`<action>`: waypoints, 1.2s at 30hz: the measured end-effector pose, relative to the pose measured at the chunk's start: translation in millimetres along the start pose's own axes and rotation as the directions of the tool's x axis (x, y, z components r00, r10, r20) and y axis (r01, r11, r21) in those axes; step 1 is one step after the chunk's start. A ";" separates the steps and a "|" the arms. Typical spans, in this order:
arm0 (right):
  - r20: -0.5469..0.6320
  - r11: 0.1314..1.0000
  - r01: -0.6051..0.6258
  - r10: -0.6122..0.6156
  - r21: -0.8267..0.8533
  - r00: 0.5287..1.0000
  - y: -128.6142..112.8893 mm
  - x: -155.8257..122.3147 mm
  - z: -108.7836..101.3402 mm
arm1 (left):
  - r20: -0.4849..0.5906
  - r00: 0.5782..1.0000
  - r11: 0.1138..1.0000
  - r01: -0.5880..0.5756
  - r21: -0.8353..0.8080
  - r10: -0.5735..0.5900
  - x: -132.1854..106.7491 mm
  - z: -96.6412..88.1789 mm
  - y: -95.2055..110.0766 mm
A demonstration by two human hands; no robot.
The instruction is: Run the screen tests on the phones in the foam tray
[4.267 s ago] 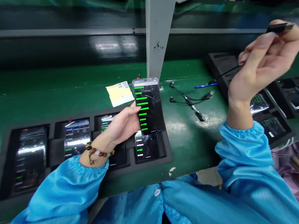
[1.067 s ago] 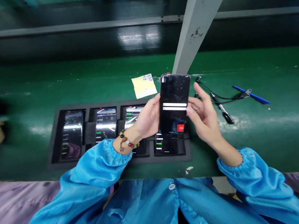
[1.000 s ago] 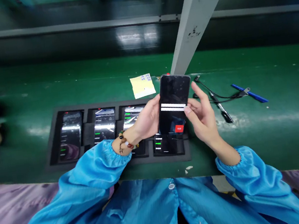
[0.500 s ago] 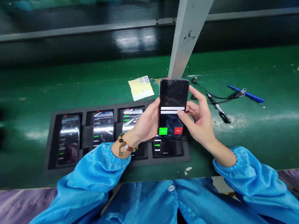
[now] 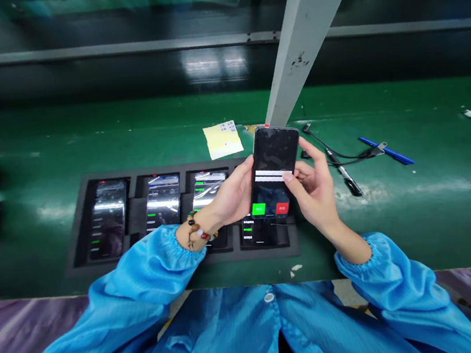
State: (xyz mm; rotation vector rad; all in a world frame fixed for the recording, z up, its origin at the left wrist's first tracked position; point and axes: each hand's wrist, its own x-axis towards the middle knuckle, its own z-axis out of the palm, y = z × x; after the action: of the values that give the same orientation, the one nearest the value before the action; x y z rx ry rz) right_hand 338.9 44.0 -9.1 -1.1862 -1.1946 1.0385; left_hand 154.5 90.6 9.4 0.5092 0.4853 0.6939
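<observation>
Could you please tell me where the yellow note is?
In the head view, the yellow note lies on the green table, just beyond the black tray and left of the phone in the left hand.

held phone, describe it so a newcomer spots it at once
On the green bench, find the black tray. Over its right end, the left hand holds the phone. Unlike the visible tray screens, its screen shows a green block and a red block.

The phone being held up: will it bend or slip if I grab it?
The phone would probably stay stiff, because its edges run straight. It may feel slippery, since its front looks smooth and glossy. It looks glassy, so a drop might crack it.
</observation>
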 end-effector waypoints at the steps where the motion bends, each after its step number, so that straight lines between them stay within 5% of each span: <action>1: -0.002 1.000 -0.008 0.008 0.002 1.000 0.4 0.1 0.0 | 0.001 1.000 1.000 -0.002 -0.002 0.002 0.2 -0.5 -0.5; 8: 0.030 0.999 0.038 -0.038 0.013 0.999 3.2 -4.4 -5.1 | 0.066 0.996 0.998 0.053 0.043 -0.056 -1.6 4.0 -5.9; 16: 0.113 1.000 0.021 -0.020 -0.008 0.993 13.1 -12.5 -23.4 | 0.144 0.979 0.959 -0.176 0.220 0.147 -5.1 14.7 -6.7; 29: 0.103 0.999 0.043 -0.043 0.001 0.994 11.5 -7.3 -16.8 | 0.022 0.994 0.982 -0.113 0.153 0.111 -4.1 11.1 -14.4; 36: 0.218 0.993 0.096 -0.080 -0.064 0.973 4.7 -8.1 -8.0 | -0.090 0.994 0.997 0.072 0.035 -0.068 -1.1 11.0 -15.2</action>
State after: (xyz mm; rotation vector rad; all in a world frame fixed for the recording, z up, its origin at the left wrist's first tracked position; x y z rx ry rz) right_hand 346.0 35.6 -14.5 -1.0871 -1.4534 1.0836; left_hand 167.3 76.8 9.3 0.4965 0.5982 0.6426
